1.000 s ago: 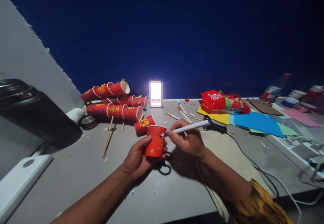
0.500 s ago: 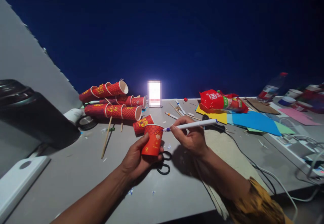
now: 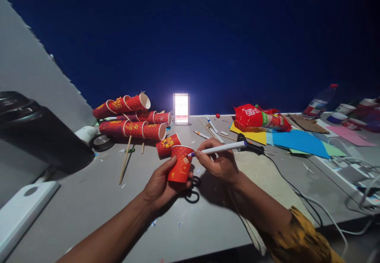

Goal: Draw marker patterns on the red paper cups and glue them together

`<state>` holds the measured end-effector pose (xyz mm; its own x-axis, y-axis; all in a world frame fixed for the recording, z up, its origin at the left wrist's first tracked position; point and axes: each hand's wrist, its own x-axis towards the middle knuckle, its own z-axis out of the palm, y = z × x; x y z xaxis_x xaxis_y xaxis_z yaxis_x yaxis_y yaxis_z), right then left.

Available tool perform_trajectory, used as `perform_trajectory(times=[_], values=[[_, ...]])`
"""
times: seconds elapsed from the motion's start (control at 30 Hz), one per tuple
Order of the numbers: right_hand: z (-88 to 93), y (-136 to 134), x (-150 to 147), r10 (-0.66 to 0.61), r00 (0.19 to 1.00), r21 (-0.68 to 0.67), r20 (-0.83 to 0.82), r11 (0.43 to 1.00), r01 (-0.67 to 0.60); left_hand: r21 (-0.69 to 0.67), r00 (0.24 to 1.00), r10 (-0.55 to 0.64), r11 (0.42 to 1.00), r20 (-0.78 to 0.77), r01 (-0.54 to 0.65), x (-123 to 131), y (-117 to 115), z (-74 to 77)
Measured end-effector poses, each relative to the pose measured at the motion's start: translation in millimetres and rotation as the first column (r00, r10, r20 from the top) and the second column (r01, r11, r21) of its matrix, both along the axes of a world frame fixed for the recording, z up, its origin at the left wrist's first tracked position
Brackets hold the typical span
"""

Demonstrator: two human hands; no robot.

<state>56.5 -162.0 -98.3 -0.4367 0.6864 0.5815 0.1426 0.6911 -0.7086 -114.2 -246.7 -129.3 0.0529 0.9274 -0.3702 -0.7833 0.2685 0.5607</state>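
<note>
My left hand [image 3: 162,183] is wrapped round a red paper cup [image 3: 179,168] with a scale pattern near its rim. Pinched in my right hand [image 3: 218,162] is a white marker [image 3: 222,148] with a purple tip, which points at the upper right side of the cup and appears to touch it. Another red cup [image 3: 168,146] lies on its side just behind. Black scissor handles [image 3: 192,196] show beneath my left hand; the blades are hidden.
Stacked red cups [image 3: 133,130] lie at the back left near a black bottle [image 3: 44,136]. Loose markers [image 3: 212,125], a red bag [image 3: 258,118], coloured paper [image 3: 299,143] and a power strip [image 3: 341,176] with cables are at the right.
My right hand and the marker have moved slightly left and down, bringing the tip from beside the rim onto the cup's side. The cup has shifted slightly right.
</note>
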Motion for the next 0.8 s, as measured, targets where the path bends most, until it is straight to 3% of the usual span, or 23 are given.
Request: perform_trajectory(times=[0.57,0.8], values=[[0.1,2.6,2.2,0.044,0.999,-0.015,0.01,0.999,-0.044,0.012,0.999,-0.031,0.999,0.042,0.03,0.0,-0.5,1.9],[2.2,4.5,2.7,0.003,1.0,0.023,-0.006,1.0,-0.003,0.02,0.999,-0.027,0.999,0.043,0.026,-0.7,-1.7,3.2]])
